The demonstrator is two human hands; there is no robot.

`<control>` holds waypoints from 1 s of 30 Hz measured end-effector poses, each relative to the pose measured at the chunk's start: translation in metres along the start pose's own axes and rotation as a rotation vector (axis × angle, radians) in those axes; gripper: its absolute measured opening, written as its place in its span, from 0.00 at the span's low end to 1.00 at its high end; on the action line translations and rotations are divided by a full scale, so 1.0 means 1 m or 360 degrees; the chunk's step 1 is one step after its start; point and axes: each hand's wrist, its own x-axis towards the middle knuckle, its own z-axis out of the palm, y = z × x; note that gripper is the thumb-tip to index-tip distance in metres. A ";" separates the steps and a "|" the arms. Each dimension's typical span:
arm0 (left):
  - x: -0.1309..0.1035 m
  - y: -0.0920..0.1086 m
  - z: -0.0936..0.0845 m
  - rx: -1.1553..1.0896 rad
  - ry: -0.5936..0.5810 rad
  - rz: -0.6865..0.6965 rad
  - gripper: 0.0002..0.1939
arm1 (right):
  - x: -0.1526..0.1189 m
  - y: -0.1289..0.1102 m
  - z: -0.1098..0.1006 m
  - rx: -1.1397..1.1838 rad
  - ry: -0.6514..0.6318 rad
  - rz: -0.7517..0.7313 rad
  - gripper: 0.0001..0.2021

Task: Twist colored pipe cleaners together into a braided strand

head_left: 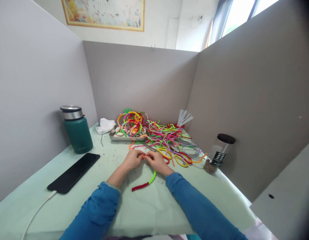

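My left hand (pixel 133 159) and my right hand (pixel 156 161) meet at the middle of the table, fingertips pinched together. Between them is a small orange-red piece (pixel 143 156) of fuzzy stem, mostly covered by the fingers. From below my right hand a fuzzy strip, green then dark red (pixel 140 187), curves down onto the cloth; whether it joins the orange-red piece is hidden. Scissors (pixel 149 147) lie just beyond the fingertips. Behind them spreads a tangled pile of colourful fuzzy stems (pixel 167 135).
A metal tray (pixel 128 138) holds shaped stems and small pieces. At left stand a green bottle (pixel 78 133) and a black phone (pixel 73 173) with a white cable. A clear jar (pixel 219 155) with a black lid is at right. Grey partitions (pixel 141 76) enclose the table.
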 end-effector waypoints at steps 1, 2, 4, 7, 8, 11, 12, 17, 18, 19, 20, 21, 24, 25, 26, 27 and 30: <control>0.000 0.000 0.000 0.0001 -0.0001 0.0018 0.13 | 0.000 0.000 0.000 -0.0001 0.0000 0.0002 0.10; 0.000 -0.001 0.000 0.0001 -0.0002 0.0036 0.14 | 0.000 0.000 0.000 -0.0002 0.0001 0.0004 0.10; 0.000 -0.001 0.000 -0.0001 -0.0002 0.0057 0.14 | 0.000 -0.001 0.000 -0.0005 0.0002 0.0002 0.09; 0.000 -0.002 0.001 -0.0022 0.0019 0.0038 0.13 | 0.000 -0.002 -0.002 0.0000 0.0003 0.0000 0.10; 0.000 -0.002 0.001 -0.0035 0.0043 0.0023 0.13 | 0.000 -0.002 -0.002 0.0006 0.0006 0.0000 0.10; 0.001 -0.002 0.002 -0.0072 0.0169 -0.0009 0.12 | 0.000 -0.003 -0.002 0.0035 0.0014 0.0006 0.10; 0.001 -0.002 0.002 -0.0075 0.0207 -0.0012 0.12 | 0.000 -0.003 -0.002 0.0048 0.0015 0.0010 0.10; 0.000 -0.001 0.000 0.0017 0.0212 0.0058 0.07 | 0.001 -0.002 -0.001 0.0092 0.0039 0.0023 0.09; 0.000 -0.001 0.000 0.0031 0.0214 0.0080 0.06 | 0.001 -0.001 -0.001 0.0096 0.0044 0.0024 0.09; 0.000 -0.002 0.000 0.0038 0.0223 0.0096 0.06 | 0.001 -0.001 -0.001 0.0100 0.0046 0.0024 0.09; 0.000 -0.002 0.000 0.0038 0.0236 0.0105 0.07 | 0.001 -0.001 -0.001 0.0104 0.0048 0.0023 0.09; 0.000 -0.003 0.001 0.0037 0.0249 0.0110 0.07 | 0.001 -0.001 -0.001 0.0108 0.0048 0.0022 0.09; 0.002 -0.006 0.002 0.0043 0.0262 0.0137 0.08 | 0.001 0.000 -0.001 0.0107 0.0047 0.0019 0.10; 0.002 -0.007 0.002 0.0054 0.0255 0.0152 0.08 | 0.001 0.000 -0.001 0.0101 0.0048 0.0020 0.10; 0.003 -0.008 0.002 0.0066 0.0245 0.0167 0.09 | 0.001 0.000 -0.001 0.0094 0.0049 0.0022 0.10; 0.004 -0.008 0.002 0.0080 0.0237 0.0175 0.09 | 0.001 0.001 -0.001 0.0086 0.0049 0.0024 0.10; 0.004 -0.009 0.002 0.0115 0.0225 0.0162 0.10 | 0.001 0.001 0.000 0.0086 0.0050 0.0034 0.10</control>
